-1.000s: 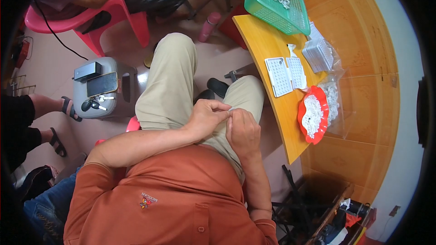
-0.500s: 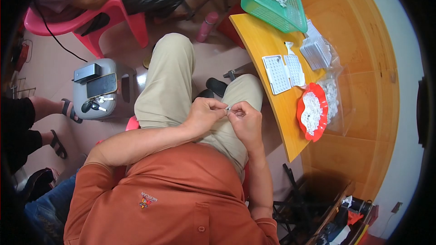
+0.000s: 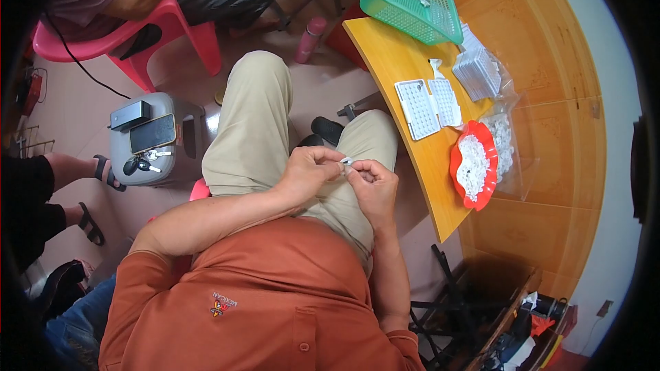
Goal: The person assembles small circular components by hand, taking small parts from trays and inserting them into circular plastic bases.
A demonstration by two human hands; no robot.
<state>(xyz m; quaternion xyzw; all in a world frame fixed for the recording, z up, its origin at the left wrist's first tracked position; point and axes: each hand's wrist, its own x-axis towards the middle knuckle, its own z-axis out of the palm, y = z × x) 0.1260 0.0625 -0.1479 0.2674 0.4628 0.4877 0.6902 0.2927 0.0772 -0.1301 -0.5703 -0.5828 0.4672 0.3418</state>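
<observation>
Over my lap, my left hand [image 3: 311,170] and my right hand [image 3: 373,189] meet fingertip to fingertip, both pinching one small white ring-like piece [image 3: 346,161]. Only part of the piece shows; fingers cover the rest. To the right on the wooden table [image 3: 419,165], a red wavy-edged dish [image 3: 491,158] holds many small white parts. An open white tray [image 3: 417,109] with rows of small holes lies beyond it. Farther back, a green basket [image 3: 447,24] contains many white rings.
A stack of white trays [image 3: 476,75] and a clear bag of white parts [image 3: 500,141] stand by the wall. At left, a grey stool [image 3: 141,165] bears a phone [image 3: 152,133] and keys [image 3: 141,164]. A person sits on a pink chair [image 3: 172,17]; another person's feet show at left.
The white piece shows slightly more between my fingertips, and my right fingers have shifted a little around it. The view has moved slightly.
</observation>
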